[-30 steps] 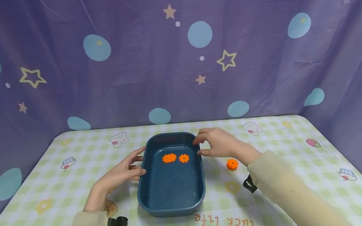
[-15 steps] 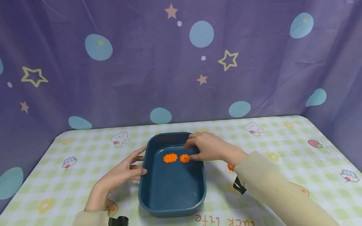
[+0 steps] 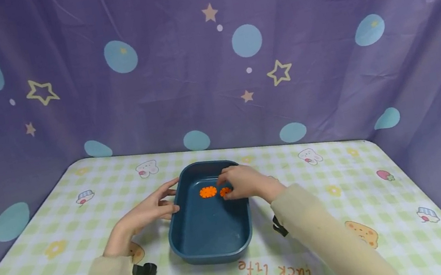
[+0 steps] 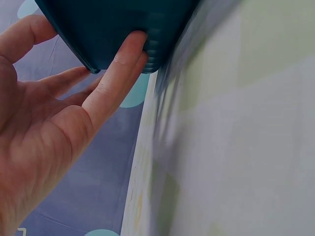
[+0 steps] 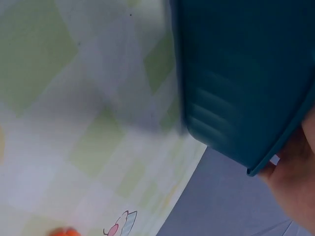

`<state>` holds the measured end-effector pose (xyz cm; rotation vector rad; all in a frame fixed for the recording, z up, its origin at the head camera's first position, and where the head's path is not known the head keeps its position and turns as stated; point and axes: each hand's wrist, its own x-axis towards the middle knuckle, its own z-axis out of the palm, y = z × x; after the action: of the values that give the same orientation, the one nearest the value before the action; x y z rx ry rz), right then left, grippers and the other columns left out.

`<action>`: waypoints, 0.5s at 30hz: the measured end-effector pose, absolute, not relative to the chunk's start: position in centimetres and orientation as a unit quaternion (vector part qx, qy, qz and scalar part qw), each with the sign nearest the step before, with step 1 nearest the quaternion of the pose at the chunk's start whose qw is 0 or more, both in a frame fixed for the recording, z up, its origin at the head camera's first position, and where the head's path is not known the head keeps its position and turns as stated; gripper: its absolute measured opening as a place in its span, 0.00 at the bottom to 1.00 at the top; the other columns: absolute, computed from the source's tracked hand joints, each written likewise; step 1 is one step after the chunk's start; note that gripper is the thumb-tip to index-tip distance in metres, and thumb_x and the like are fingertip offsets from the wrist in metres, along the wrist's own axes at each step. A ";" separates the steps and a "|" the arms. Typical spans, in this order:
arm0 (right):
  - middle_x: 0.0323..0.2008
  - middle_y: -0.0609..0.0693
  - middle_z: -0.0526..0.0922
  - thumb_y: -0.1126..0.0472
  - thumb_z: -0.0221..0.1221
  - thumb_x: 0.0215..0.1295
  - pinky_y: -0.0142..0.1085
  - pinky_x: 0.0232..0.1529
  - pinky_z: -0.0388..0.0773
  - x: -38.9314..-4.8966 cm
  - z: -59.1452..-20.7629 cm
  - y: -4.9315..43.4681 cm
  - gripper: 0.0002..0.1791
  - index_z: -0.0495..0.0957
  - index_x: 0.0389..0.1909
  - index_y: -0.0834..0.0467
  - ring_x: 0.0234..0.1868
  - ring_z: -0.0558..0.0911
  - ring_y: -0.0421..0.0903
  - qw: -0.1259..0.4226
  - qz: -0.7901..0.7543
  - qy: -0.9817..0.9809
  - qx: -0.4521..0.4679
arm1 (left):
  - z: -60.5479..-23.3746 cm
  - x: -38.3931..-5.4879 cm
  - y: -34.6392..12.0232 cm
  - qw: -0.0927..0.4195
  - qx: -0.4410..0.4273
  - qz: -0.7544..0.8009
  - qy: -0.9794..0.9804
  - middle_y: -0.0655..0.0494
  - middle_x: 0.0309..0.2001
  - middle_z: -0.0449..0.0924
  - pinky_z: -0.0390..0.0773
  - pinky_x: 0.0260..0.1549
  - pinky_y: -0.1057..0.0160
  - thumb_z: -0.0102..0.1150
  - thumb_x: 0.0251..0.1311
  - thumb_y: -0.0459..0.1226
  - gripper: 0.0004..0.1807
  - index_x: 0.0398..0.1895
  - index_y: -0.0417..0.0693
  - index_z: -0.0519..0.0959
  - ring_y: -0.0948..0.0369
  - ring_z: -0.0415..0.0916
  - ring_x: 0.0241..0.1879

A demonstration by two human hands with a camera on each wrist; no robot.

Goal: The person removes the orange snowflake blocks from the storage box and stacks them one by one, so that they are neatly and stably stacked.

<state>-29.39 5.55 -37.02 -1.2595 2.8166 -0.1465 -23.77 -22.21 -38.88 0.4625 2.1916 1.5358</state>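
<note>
A dark teal, deep rectangular container point(image 3: 210, 228) sits on the table, with orange notched plastic discs point(image 3: 208, 192) inside near its far end. My left hand point(image 3: 147, 212) holds the container's left wall; in the left wrist view its thumb reaches the rim and its fingers point(image 4: 115, 73) lie against the outside. My right hand point(image 3: 246, 183) reaches over the right wall, thumb and fingers bent around a separate orange disc point(image 3: 224, 192). The hand partly covers this disc, and a gap shows between fingers and disc. In the right wrist view the container wall hides the fingertips.
Another orange disc point(image 5: 64, 232) lies on the table to the right of the container, hidden behind my right arm in the head view. The table has a checked cloth point(image 3: 334, 255). A purple patterned curtain point(image 3: 207, 110) hangs behind it.
My right hand has moved left from the container's right rim to the disc inside, and its forearm now covers the loose disc on the table. The left hand keeps its hold.
</note>
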 end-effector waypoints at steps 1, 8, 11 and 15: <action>0.46 0.46 0.77 0.51 0.63 0.54 0.38 0.48 0.74 -29.4 -37.1 5.5 0.19 0.79 0.48 0.51 0.45 0.76 0.44 0.028 -0.041 0.913 -0.405 | -38.9 -23.8 -22.2 0.212 0.166 0.553 0.789 0.38 0.67 0.46 0.75 0.46 0.52 0.52 0.61 0.42 0.40 0.72 0.61 0.42 0.47 0.69 0.53; 0.50 0.47 0.76 0.50 0.65 0.52 0.39 0.51 0.73 -29.6 -37.4 4.9 0.23 0.78 0.51 0.49 0.47 0.76 0.46 0.056 -0.008 0.923 -0.381 | -38.9 -23.9 -22.2 0.214 0.164 0.552 0.789 0.39 0.67 0.46 0.75 0.46 0.52 0.52 0.61 0.42 0.40 0.71 0.63 0.43 0.48 0.70 0.53; 0.50 0.47 0.76 0.50 0.66 0.51 0.39 0.52 0.72 -29.6 -37.3 4.8 0.24 0.77 0.51 0.49 0.47 0.76 0.46 0.063 0.001 0.925 -0.374 | -38.9 -23.9 -22.2 0.213 0.165 0.552 0.789 0.39 0.67 0.46 0.75 0.45 0.52 0.53 0.60 0.42 0.40 0.71 0.64 0.43 0.47 0.70 0.53; 0.51 0.47 0.76 0.51 0.66 0.50 0.40 0.53 0.72 -29.6 -37.4 4.6 0.25 0.77 0.53 0.48 0.48 0.76 0.46 0.070 0.011 0.928 -0.365 | -38.9 -23.8 -22.3 0.213 0.166 0.552 0.789 0.39 0.66 0.46 0.76 0.45 0.52 0.53 0.60 0.42 0.40 0.71 0.64 0.43 0.47 0.70 0.54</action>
<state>-29.59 4.56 -37.35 -1.0978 2.7923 0.0335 -23.85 -22.25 -38.94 0.4613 2.1894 1.5318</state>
